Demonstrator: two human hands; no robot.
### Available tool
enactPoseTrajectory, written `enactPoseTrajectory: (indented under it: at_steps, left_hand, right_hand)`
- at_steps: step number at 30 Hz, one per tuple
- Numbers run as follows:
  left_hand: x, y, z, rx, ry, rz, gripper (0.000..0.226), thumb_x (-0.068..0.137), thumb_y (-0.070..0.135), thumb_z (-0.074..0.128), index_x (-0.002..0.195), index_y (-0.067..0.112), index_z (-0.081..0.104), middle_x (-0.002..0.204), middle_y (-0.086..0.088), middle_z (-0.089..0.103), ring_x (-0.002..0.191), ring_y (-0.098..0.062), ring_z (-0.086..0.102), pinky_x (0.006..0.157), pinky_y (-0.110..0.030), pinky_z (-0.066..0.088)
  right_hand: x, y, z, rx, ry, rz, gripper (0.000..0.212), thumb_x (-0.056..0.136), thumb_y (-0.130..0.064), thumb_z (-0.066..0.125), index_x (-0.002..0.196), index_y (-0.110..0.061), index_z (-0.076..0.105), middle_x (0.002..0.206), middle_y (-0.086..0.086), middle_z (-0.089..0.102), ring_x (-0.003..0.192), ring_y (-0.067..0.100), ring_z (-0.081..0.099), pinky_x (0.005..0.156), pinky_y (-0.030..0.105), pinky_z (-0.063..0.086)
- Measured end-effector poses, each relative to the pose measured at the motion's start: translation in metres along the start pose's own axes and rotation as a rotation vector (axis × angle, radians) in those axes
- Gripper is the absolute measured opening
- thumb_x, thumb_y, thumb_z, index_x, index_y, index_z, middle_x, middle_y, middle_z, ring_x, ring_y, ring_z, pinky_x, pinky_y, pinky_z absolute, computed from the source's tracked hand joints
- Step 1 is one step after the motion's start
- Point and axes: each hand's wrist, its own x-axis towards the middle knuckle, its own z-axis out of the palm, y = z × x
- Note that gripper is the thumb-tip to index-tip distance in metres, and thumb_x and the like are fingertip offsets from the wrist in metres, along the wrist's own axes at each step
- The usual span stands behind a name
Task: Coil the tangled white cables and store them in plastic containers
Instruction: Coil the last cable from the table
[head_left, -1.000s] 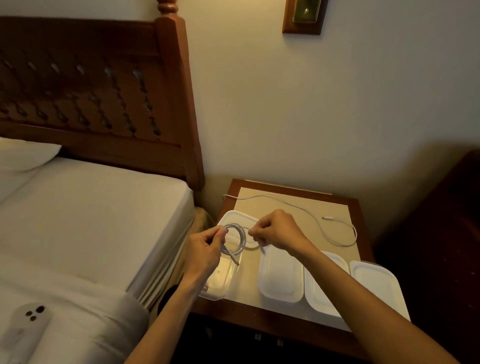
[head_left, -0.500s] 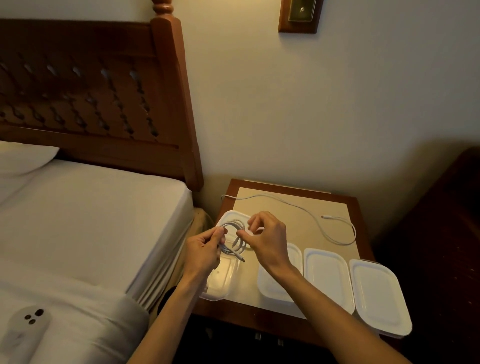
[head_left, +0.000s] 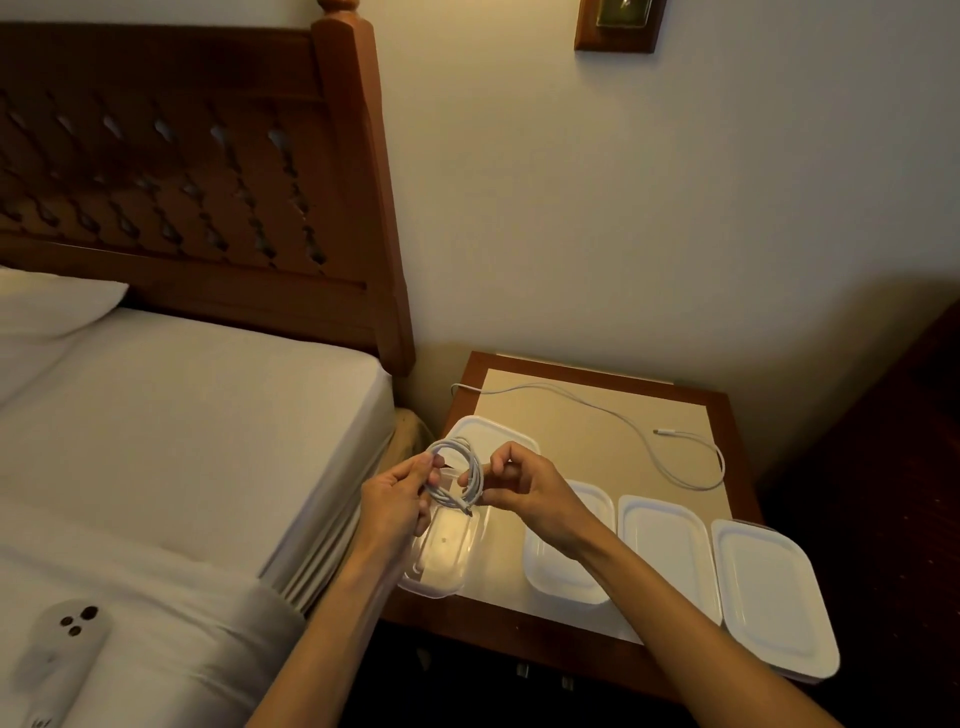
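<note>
The coiled cable (head_left: 457, 475), a thin white cord wound into a small round loop, is hanging in the air between both hands above the open clear container (head_left: 444, 551). The left hand (head_left: 397, 499) is pinching the loop's left side with curled fingers, while the right hand (head_left: 524, 493) is pinching its right side between thumb and forefinger, one plug end dangling just below. Behind the coil a white lid (head_left: 493, 428) is lying flat. To the right, three rounded rectangular lidded containers (head_left: 675, 551) are sitting in a row along the near edge of the table (head_left: 587, 374), the rightmost overhanging the corner. A second loose cable (head_left: 613, 415) is trailing in a slack curve across the smooth tan tabletop toward the far edge. The bed (head_left: 182, 415) with pale sheets is lying close along the table's left side.
</note>
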Motion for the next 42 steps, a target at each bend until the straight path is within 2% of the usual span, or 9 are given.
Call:
enactPoseTrajectory:
  at_steps: [4,8,13,18,22,28,33,38,42]
  left_hand:
    - [0.001,-0.004,0.001,-0.020,-0.027,-0.004,0.030,0.099,0.020,0.050,0.093,0.002,0.073,0.062,-0.004,0.057,0.040,-0.007,0.039,0.036,-0.018,0.033]
    - [0.001,-0.016,-0.001,0.087,0.049,-0.002,0.029,0.097,0.024,0.053,0.086,0.006,0.075,0.058,-0.002,0.059,0.043,-0.009,0.042,0.042,-0.022,0.037]
    - [0.007,-0.023,-0.008,0.154,0.053,-0.018,0.028,0.096,0.024,0.056,0.085,0.009,0.076,0.055,-0.004,0.061,0.042,-0.012,0.043,0.049,-0.027,0.042]
    - [0.022,-0.043,-0.027,0.788,0.215,0.186,0.035,0.086,0.057,0.060,0.097,0.028,0.077,0.087,0.019,0.066,0.077,-0.004,0.060,0.069,-0.022,0.049]
    - [0.029,-0.067,-0.058,1.013,0.258,0.216,0.053,0.091,0.067,0.036,0.102,0.031,0.073,0.111,0.009,0.066,0.095,-0.011,0.060,0.080,-0.033,0.052]
    - [0.024,-0.089,-0.066,0.932,0.007,0.289,0.022,0.096,0.027,0.051,0.095,0.031,0.072,0.091,0.010,0.068,0.083,-0.003,0.061,0.068,-0.019,0.044]
    - [0.022,-0.092,-0.049,0.828,-0.028,0.281,0.028,0.100,0.035,0.048,0.095,0.024,0.073,0.083,0.008,0.065,0.077,-0.004,0.061,0.070,-0.032,0.051]
    - [0.027,-0.083,-0.038,1.060,0.048,0.318,0.024,0.094,0.053,0.048,0.087,0.036,0.065,0.083,0.017,0.060,0.079,-0.006,0.058,0.060,-0.023,0.039]
    - [0.036,-0.057,0.011,1.162,0.173,0.507,0.028,0.092,0.046,0.055,0.105,0.026,0.070,0.106,0.008,0.068,0.099,-0.013,0.057,0.080,-0.029,0.046]
  right_hand:
    - [-0.002,0.010,0.003,-0.055,0.059,0.022,0.025,0.085,0.004,0.068,0.085,-0.012,0.050,0.087,0.001,0.072,0.085,0.018,0.071,0.077,0.026,0.058]
    - [0.000,0.017,0.004,-0.088,0.034,0.084,0.021,0.087,0.002,0.066,0.099,-0.012,0.056,0.091,0.001,0.074,0.084,0.017,0.072,0.076,0.024,0.059]
    - [0.015,0.019,0.020,-0.138,0.205,0.113,0.020,0.086,-0.032,0.072,0.103,-0.022,0.067,0.096,-0.002,0.073,0.082,0.014,0.071,0.069,0.023,0.060]
    - [0.036,0.032,0.035,-0.391,0.275,0.091,0.014,0.087,-0.021,0.072,0.099,-0.016,0.075,0.094,-0.001,0.072,0.077,0.013,0.066,0.079,0.027,0.059]
    - [0.050,0.041,0.041,-0.613,0.162,0.044,0.021,0.089,-0.021,0.070,0.110,-0.018,0.075,0.105,0.002,0.074,0.086,0.016,0.066,0.088,0.029,0.056]
    - [0.058,0.047,0.052,-0.882,-0.145,-0.054,0.022,0.092,-0.017,0.065,0.111,-0.021,0.074,0.111,0.004,0.072,0.093,0.022,0.066,0.087,0.030,0.054]
    - [0.060,0.056,0.044,-1.019,-0.159,-0.082,0.023,0.094,-0.020,0.062,0.115,-0.017,0.072,0.113,0.007,0.070,0.094,0.024,0.066,0.090,0.030,0.053]
    - [0.050,0.046,0.000,-0.852,0.103,-0.190,0.025,0.095,-0.026,0.061,0.116,-0.020,0.071,0.114,0.000,0.072,0.099,0.016,0.065,0.091,0.030,0.053]
    - [0.045,0.057,-0.079,-0.797,0.449,-0.083,0.020,0.094,-0.021,0.061,0.111,-0.017,0.071,0.110,0.000,0.070,0.099,0.014,0.061,0.087,0.031,0.054]
